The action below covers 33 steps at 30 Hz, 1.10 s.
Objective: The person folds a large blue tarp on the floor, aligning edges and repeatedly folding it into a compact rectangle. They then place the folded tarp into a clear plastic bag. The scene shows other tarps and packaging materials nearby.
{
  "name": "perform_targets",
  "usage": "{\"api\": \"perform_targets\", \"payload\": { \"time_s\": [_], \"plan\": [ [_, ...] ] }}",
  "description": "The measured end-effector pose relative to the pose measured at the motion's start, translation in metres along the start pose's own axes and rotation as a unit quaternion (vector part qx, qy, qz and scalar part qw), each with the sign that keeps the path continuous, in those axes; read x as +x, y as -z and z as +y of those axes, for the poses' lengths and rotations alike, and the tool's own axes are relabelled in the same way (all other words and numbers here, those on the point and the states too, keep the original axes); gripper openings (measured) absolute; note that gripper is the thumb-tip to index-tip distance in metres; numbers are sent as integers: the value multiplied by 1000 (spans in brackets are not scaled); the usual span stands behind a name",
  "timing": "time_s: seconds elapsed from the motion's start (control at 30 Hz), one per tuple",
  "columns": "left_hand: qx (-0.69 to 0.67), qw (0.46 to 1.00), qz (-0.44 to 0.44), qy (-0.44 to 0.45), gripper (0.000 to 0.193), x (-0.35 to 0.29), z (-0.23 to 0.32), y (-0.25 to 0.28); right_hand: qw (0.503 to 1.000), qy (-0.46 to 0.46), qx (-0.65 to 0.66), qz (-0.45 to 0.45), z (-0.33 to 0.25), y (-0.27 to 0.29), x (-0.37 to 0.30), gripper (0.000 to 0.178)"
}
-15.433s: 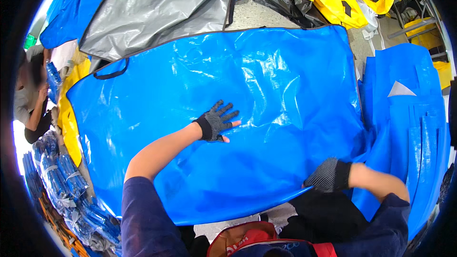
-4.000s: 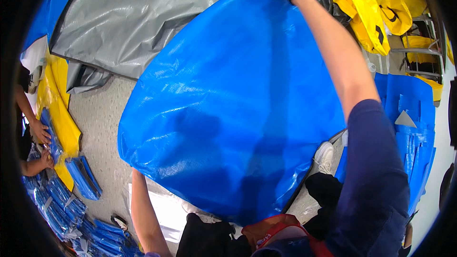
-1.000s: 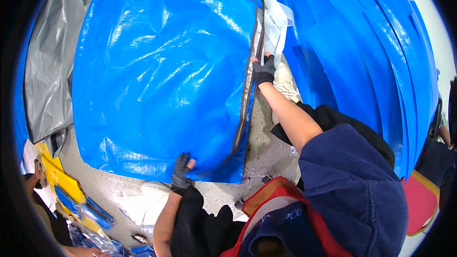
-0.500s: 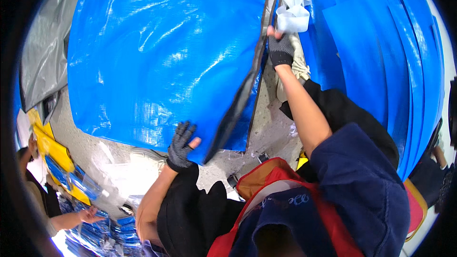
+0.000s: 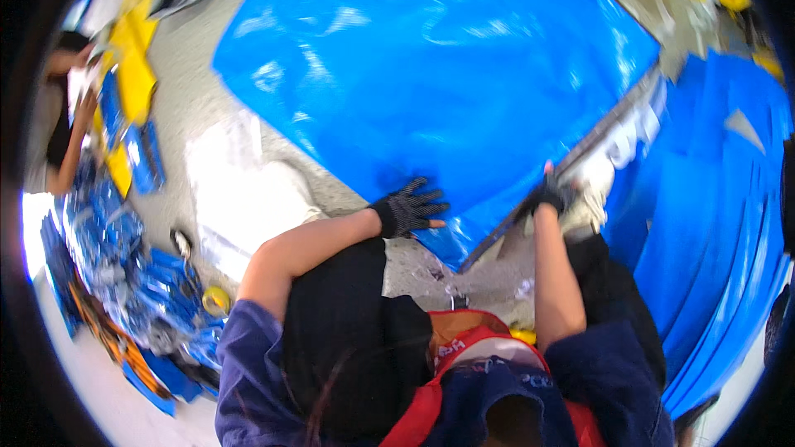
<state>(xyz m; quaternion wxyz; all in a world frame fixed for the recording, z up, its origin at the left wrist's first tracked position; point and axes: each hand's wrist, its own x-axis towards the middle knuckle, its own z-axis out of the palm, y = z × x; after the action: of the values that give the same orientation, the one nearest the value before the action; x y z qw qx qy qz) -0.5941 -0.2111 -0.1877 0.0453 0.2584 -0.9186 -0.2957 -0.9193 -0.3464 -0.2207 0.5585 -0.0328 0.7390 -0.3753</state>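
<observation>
Head view: blue sheet [image 5: 439,99] lies on the floor [image 5: 189,87], mostly beyond both hands. Left hand [image 5: 407,210]: grip open at near edge. Right hand [image 5: 550,196]: grip indeterminate (blurred), at right edge. Uneven pull may crease the sheet.

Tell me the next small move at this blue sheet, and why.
I'd probably have the left hand smooth outward across the blue sheet: it lies spread near the close corner, the right hand is at the dark edging, and glossy creases show farther up.
</observation>
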Motion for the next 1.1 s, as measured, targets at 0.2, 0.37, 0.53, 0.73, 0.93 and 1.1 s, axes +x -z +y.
{"api": "perform_targets", "payload": {
  "time_s": [0.2,0.37,0.53,0.73,0.93,1.1],
  "plan": [
    [-14,999,45,12,80,-10,0,-29,888,42,-457,-8,137,34,-161,95],
    [0,997,-73,7,67,-5,4,8,765,-79,-576,277,155,36,-157,98],
    [-226,873,353,250,28,-38,-14,99,818,-101,-564,-41,128,84,-108,53],
    [-75,363,747,552,10,-205,-116,123,399,-64,-911,-76,25,-16,-135,63],
    [-139,454,586,657,21,-274,-161,113,386,494,-737,-252,16,-288,-186,47],
    [-143,450,499,726,26,-264,-176,142,269,707,-538,-372,54,-499,-245,35]
  ]
}}
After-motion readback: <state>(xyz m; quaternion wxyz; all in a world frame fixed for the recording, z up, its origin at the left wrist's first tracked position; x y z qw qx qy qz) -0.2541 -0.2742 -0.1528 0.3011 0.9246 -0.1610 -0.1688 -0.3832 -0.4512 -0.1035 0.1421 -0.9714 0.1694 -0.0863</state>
